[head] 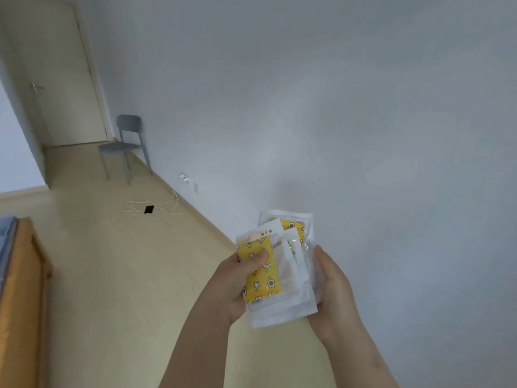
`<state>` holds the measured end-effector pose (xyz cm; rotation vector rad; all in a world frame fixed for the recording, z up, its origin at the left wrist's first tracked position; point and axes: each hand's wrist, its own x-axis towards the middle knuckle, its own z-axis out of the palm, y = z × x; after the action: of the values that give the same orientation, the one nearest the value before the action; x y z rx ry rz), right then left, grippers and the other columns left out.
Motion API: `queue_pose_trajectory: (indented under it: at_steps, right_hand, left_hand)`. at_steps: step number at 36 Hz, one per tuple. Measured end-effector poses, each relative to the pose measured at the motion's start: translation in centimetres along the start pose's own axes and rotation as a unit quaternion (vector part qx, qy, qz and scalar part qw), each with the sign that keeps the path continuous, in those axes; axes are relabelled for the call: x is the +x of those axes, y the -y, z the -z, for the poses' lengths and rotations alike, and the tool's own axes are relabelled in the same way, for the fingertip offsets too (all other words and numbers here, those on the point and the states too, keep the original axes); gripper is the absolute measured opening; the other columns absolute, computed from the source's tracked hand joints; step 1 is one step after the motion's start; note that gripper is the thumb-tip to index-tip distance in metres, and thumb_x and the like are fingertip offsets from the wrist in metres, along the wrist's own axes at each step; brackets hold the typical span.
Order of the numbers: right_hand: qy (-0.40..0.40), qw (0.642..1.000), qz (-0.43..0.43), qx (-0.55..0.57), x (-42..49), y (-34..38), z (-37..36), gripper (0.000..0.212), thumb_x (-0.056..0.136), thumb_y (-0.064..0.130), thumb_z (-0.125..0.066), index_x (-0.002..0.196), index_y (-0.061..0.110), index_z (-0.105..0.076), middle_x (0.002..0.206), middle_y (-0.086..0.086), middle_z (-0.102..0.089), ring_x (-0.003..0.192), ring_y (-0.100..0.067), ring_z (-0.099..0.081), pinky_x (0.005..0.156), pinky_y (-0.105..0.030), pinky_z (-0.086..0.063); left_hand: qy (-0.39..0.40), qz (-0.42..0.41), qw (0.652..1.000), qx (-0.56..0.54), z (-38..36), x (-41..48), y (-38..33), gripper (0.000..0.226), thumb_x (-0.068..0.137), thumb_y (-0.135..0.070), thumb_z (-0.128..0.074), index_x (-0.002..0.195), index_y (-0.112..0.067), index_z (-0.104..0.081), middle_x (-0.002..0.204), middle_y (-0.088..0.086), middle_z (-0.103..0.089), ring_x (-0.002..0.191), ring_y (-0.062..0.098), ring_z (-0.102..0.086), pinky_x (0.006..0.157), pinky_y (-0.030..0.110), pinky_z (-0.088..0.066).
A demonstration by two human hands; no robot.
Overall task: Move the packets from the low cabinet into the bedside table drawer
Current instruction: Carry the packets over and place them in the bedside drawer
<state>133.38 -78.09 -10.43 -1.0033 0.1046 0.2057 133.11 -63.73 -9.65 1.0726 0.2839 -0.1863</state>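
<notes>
Packets, at five o'clock of the view, are clamped between left hand and right hand; these should be squared, gripped firmly and kept level until the drawer is reached.

A fanned stack of clear plastic packets, some holding yellow inserts printed with stars and fried eggs, stands roughly upright at lower centre-right of the frame, overlapping one another.

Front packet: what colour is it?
The front packet is yellow with white stars and egg-like shapes; head view.
</notes>
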Motion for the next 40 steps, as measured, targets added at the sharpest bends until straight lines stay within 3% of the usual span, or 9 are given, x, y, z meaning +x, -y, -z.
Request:
queue_pose_trajectory:
  at_steps: [1,3,7,12,17,23,27,31,40]
  right_hand:
    - [-0.005,1.000,-0.001,-0.024,1.7,0.3,-1.0,0.050,0.077,0.034,-0.068,0.116,0.004,-0.061,0.115,-0.020,-0.065,0.102,-0.037,-0.065,0.090,-0.057,-0.049]
    - [-0.009,0.998,0.010,-0.055,5.5,0.6,-3.0,0.034,0.085,0.023,-0.063,0.113,0.002,-0.062,0.111,-0.020,-0.067,0.099,-0.039,-0.065,0.091,-0.060,-0.047]
    - [-0.044,0.996,0.022,-0.073,12.3,1.0,-6.9,0.011,0.092,0.008,-0.052,0.090,0.000,-0.060,0.088,-0.018,-0.059,0.079,-0.029,-0.057,0.073,-0.042,-0.048]
    - [-0.072,0.993,0.027,-0.093,20.3,-0.5,-10.8,0.017,0.094,0.012,-0.051,0.079,0.006,-0.056,0.069,-0.008,-0.058,0.063,-0.023,-0.054,0.062,-0.034,-0.047]
    - [-0.081,0.993,0.002,-0.086,28.5,-2.3,-14.5,0.016,0.094,0.015,-0.053,0.081,0.006,-0.057,0.084,-0.015,-0.060,0.077,-0.028,-0.056,0.081,-0.051,-0.050]
    - [-0.030,0.995,-0.017,-0.092,39.6,-3.8,-18.9,0.017,0.096,0.010,-0.049,0.080,0.006,-0.054,0.082,-0.011,-0.066,0.072,-0.027,-0.063,0.071,-0.041,-0.052]
    - [0.036,0.987,-0.037,-0.152,48.1,-3.9,-22.0,0.014,0.096,0.010,-0.048,0.085,0.005,-0.056,0.087,-0.012,-0.067,0.074,-0.027,-0.063,0.071,-0.039,-0.052]
    - [0.119,0.966,-0.054,-0.221,56.1,-4.6,-27.2,0.011,0.094,0.011,-0.049,0.090,0.003,-0.056,0.097,-0.023,-0.064,0.082,-0.029,-0.060,0.081,-0.048,-0.051]
    - [0.280,0.912,-0.133,-0.269,67.4,-13.6,-39.8,0.019,0.090,0.015,-0.050,0.096,-0.002,-0.058,0.092,-0.021,-0.061,0.081,-0.028,-0.058,0.072,-0.038,-0.044]
  left_hand:
    - [0.004,0.000,1.000,0.008,0.6,1.6,-1.2,0.021,0.088,-0.010,-0.061,0.109,-0.008,-0.065,0.105,0.013,-0.071,0.095,0.030,-0.068,0.081,0.042,-0.054]
    - [0.010,-0.007,1.000,0.024,1.8,4.8,-3.9,0.019,0.087,-0.010,-0.061,0.106,-0.008,-0.066,0.101,0.013,-0.072,0.087,0.028,-0.069,0.074,0.039,-0.056]
    - [-0.007,-0.025,0.999,0.024,4.1,10.6,-8.6,0.019,0.088,-0.010,-0.061,0.106,-0.009,-0.066,0.103,0.014,-0.072,0.092,0.031,-0.068,0.078,0.043,-0.055]
    - [-0.058,-0.050,0.997,0.011,6.9,16.8,-12.0,0.020,0.088,-0.008,-0.061,0.107,-0.007,-0.064,0.105,0.016,-0.070,0.097,0.035,-0.066,0.086,0.050,-0.052]
    - [-0.122,-0.071,0.990,-0.019,11.0,22.6,-15.2,0.019,0.089,-0.008,-0.059,0.107,-0.006,-0.064,0.102,0.017,-0.071,0.094,0.036,-0.067,0.082,0.049,-0.054]
    - [-0.190,-0.109,0.974,-0.058,16.0,31.3,-20.1,0.012,0.091,-0.009,-0.057,0.098,-0.010,-0.066,0.092,0.012,-0.073,0.081,0.029,-0.069,0.069,0.041,-0.057]
    - [-0.211,-0.131,0.965,-0.086,18.7,38.0,-24.2,0.015,0.089,-0.010,-0.059,0.102,-0.013,-0.066,0.093,0.010,-0.073,0.084,0.029,-0.068,0.074,0.043,-0.056]
    - [-0.240,-0.141,0.952,-0.130,21.6,43.2,-29.1,0.016,0.087,-0.011,-0.061,0.102,-0.014,-0.066,0.090,0.008,-0.073,0.079,0.027,-0.069,0.066,0.044,-0.059]
    - [-0.360,-0.198,0.892,-0.188,33.1,48.4,-35.6,0.014,0.093,-0.006,-0.053,0.091,-0.016,-0.064,0.077,0.006,-0.074,0.071,0.026,-0.069,0.059,0.041,-0.058]
